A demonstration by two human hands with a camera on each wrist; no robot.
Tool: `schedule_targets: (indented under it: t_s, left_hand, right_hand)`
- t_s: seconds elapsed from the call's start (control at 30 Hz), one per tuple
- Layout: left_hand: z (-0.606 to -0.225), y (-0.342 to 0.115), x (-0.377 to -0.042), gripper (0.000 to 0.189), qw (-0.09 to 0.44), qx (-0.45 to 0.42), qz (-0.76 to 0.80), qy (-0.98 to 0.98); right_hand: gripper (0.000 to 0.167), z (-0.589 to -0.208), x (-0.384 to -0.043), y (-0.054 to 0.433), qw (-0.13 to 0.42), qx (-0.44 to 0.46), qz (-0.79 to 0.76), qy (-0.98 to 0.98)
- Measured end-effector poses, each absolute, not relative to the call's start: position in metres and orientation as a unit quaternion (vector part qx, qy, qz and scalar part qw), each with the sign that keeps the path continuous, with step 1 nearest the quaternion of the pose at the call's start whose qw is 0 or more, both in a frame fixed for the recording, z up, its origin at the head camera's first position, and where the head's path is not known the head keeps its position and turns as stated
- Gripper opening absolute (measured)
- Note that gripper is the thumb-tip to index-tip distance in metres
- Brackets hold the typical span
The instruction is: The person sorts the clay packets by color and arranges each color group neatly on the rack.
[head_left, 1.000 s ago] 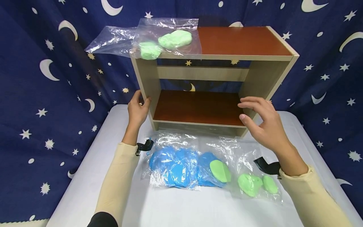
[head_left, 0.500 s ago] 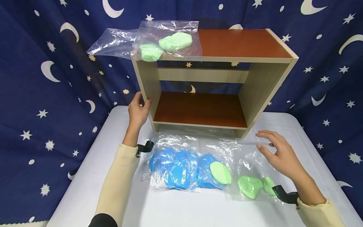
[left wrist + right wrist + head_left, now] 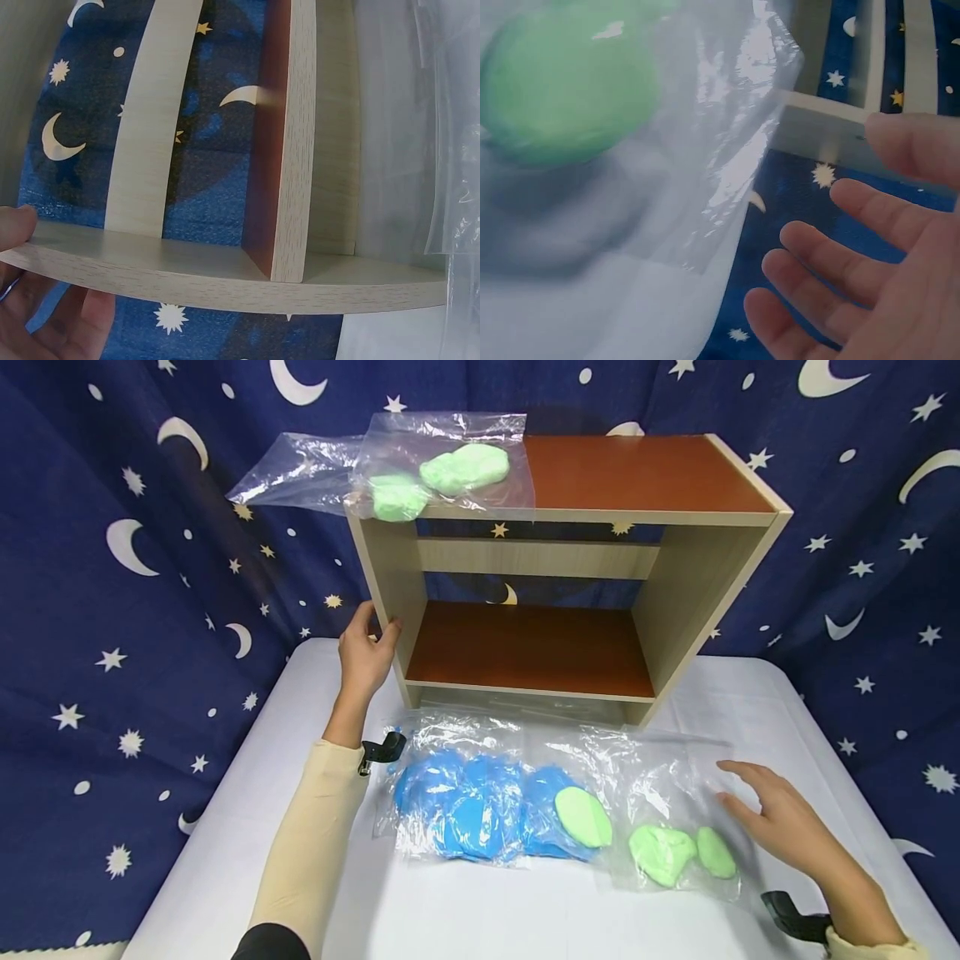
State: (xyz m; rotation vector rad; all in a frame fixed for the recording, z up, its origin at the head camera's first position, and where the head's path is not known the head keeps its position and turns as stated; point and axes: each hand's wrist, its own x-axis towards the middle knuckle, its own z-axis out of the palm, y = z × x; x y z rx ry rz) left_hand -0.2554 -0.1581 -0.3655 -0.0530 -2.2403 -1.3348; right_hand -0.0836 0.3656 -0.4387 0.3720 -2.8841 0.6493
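Note:
My left hand grips the left side panel of a small wooden shelf unit. In the left wrist view its thumb lies on the inner face and the fingers are curled behind the panel. My right hand holds nothing, fingers spread and relaxed, at the right of a clear plastic bag with green soft-looking lumps inside. The right wrist view shows the palm and loosely bent fingers beside a green lump under plastic.
Clear bags with blue pieces and a green oval piece lie before the shelf on the white table. Another bag with pale green lumps lies on the unit's top, overhanging its left edge. A starry blue curtain surrounds the table.
My right hand has left the shelf's right side, moving down and right to beside the green-lump bag. My left hand has kept its grip on the left panel.

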Motion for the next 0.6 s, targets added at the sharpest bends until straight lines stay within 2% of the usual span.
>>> schedule_targets:
  t_s: [0.07, 0.17, 0.3, 0.4, 0.53, 0.6]
  left_hand:
    - [-0.365, -0.158, -0.255, 0.035, 0.265, -0.023, -0.495, -0.828]
    - [-0.365, -0.158, -0.255, 0.035, 0.266, -0.027, -0.496, -0.826]
    - [-0.365, -0.157, -0.255, 0.036, 0.267, -0.03, -0.499, -0.824]
    - [-0.365, -0.157, -0.255, 0.037, 0.267, -0.032, -0.501, -0.822]
    - [-0.365, -0.157, -0.256, 0.036, 0.269, -0.028, -0.499, -0.823]
    - [-0.366, -0.156, -0.255, 0.035, 0.27, -0.025, -0.498, -0.824]
  right_hand:
    - [0.042, -0.441, -0.081, 0.369, 0.063, 0.111, 0.211, -0.969]
    - [0.046, -0.444, -0.079, 0.375, 0.0, 0.075, 0.196, -0.978]
    - [0.063, -0.446, -0.079, 0.38, -0.141, 0.014, 0.166, -0.976]
    - [0.08, -0.451, -0.079, 0.379, -0.215, -0.006, 0.152, -0.965]
    - [0.095, -0.458, -0.076, 0.372, -0.226, -0.013, 0.145, -0.963]
    - [0.097, -0.46, -0.075, 0.369, -0.219, -0.016, 0.149, -0.964]
